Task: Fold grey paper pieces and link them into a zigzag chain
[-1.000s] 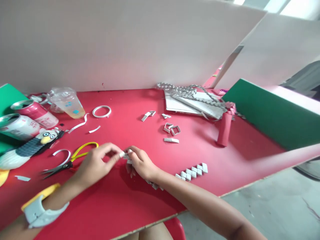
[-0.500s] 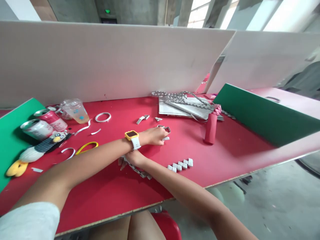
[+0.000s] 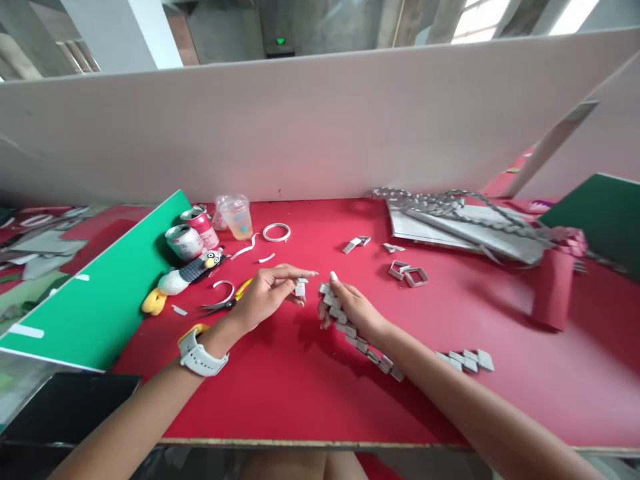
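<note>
Above the red table, my left hand (image 3: 267,293) pinches a small grey folded paper link (image 3: 300,288) between thumb and fingers. My right hand (image 3: 357,308) is closed around the upper end of a grey zigzag folded-paper chain (image 3: 361,345), which trails down under my forearm. A small gap separates the two hands. Loose folded paper links (image 3: 416,277) lie beyond my right hand, with more paper pieces (image 3: 356,244) farther back. To the right, another short length of paper chain (image 3: 470,361) lies partly behind my right forearm.
On the left are yellow-handled scissors (image 3: 220,307), a plush penguin (image 3: 183,277), drink cans (image 3: 185,241), a plastic cup (image 3: 237,217) and a tape roll (image 3: 277,232). Silvery braid (image 3: 435,200) rests on papers at the back. A red wrapped cylinder (image 3: 553,287) stands right. Green panels (image 3: 135,287) flank the table.
My left hand has come back from the loose links with one paper link. My right hand has uncrossed from under the left arm and raised the chain. The view has turned left.
</note>
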The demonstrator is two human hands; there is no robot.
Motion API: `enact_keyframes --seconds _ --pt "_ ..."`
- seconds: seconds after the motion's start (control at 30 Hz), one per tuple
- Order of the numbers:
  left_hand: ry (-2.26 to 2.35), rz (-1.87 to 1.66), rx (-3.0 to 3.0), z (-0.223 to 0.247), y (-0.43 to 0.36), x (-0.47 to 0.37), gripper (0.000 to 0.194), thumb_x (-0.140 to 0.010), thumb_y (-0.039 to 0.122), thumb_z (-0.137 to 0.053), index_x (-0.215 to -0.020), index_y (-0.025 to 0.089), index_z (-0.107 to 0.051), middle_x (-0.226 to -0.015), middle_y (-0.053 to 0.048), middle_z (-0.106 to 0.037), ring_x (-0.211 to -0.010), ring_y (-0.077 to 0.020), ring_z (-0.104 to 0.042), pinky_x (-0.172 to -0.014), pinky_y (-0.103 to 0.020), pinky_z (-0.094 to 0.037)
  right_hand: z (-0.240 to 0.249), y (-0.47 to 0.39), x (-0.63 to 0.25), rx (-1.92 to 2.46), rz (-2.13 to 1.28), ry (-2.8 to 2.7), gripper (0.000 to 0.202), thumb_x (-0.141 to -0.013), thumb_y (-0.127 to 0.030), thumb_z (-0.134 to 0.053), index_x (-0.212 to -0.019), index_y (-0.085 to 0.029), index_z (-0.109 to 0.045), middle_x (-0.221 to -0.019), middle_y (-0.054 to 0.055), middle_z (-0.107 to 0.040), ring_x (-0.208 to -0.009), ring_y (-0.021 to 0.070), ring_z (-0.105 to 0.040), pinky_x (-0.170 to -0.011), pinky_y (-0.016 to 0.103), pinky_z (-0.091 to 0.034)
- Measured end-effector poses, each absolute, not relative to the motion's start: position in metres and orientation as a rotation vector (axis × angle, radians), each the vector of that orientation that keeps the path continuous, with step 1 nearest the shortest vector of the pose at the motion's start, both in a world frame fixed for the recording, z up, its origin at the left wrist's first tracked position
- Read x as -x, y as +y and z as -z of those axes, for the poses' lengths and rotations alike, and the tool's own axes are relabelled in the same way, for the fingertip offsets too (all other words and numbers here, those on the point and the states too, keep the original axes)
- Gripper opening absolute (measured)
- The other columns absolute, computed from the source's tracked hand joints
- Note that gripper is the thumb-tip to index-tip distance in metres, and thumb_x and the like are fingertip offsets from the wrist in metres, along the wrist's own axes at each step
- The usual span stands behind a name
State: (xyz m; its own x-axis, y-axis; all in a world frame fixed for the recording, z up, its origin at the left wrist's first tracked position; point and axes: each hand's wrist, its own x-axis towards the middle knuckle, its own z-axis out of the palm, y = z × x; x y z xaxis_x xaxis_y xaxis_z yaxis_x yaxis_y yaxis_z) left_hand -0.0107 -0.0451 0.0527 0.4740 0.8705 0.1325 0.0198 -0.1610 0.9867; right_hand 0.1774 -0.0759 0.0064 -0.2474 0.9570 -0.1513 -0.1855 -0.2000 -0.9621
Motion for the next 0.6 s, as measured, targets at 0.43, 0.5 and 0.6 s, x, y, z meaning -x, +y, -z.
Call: enact_keyframes --seconds 0.43,0.5,0.6 --pt "0.916 -0.887 -1.215 -0.006 -0.046 0.019 0.035 -0.075 0.017 -0.061 -0.108 0.013 -0.073 -0.082 -0.004 -0.073 -0.067 -0.0088 -0.063 -0.065 -0.019 -0.053 0.005 -0.080 -0.156 0.995 -1.685 -0.971 0.042 -0.085 -0.062 -0.055 -0.090 -0.020 -0.050 -0.054 -0.005 -0.061 -0.040 0.0120 -0.057 -0.047 0.025 -0.046" --pt "0.867 -0.825 -1.237 -0.004 -0.048 0.019 0.042 -0.076 0.018 -0.065 -0.117 0.014 -0.069 -0.096 -0.007 -0.074 -0.082 -0.0137 -0.068 -0.077 -0.025 -0.058 0.005 -0.081 -0.159 0.985 -1.701 -0.975 0.037 -0.088 -0.056 -0.053 -0.097 -0.021 -0.050 -0.055 -0.006 -0.061 -0.038 0.0117 -0.055 -0.045 0.025 -0.044" --pt "0.873 -0.813 -1.352 -0.002 -0.049 0.020 0.044 -0.078 0.024 -0.068 -0.121 0.015 -0.067 -0.102 -0.008 -0.075 -0.085 -0.0173 -0.071 -0.077 -0.029 -0.061 0.005 -0.081 -0.161 0.992 -1.685 -0.961 0.029 -0.092 -0.048 -0.051 -0.105 -0.022 -0.050 -0.058 -0.007 -0.062 -0.038 0.0108 -0.056 -0.044 0.023 -0.042"
